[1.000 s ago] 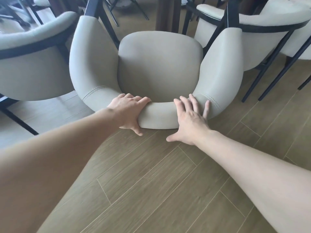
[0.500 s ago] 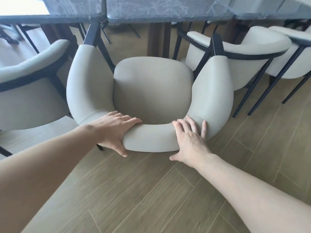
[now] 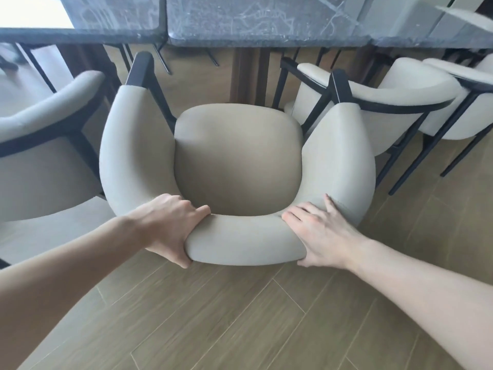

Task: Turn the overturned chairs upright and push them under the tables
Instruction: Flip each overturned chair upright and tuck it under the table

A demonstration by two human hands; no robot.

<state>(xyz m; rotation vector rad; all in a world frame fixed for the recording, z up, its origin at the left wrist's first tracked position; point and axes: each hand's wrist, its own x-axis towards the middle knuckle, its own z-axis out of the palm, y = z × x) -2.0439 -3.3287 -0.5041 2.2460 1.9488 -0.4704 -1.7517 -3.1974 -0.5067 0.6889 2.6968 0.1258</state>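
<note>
On wood-plank floor (image 3: 240,321) before dark marble table (image 3: 266,22): upright armchair (image 3: 237,161), beige padded seat, curved backrest, black frame. Left hand (image 3: 168,228) curled gripping backrest; right hand (image 3: 322,233) flat, fingers straight, pressing it. Matching chair (image 3: 386,102) just beside

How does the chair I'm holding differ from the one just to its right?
The held chair stands clear of the table, seat fully showing; the right chair sits further in, seat hidden. Left hand grips the held chair's back and right hand presses it; nothing touches the right chair. Both are upright, cream, black-framed.
</note>
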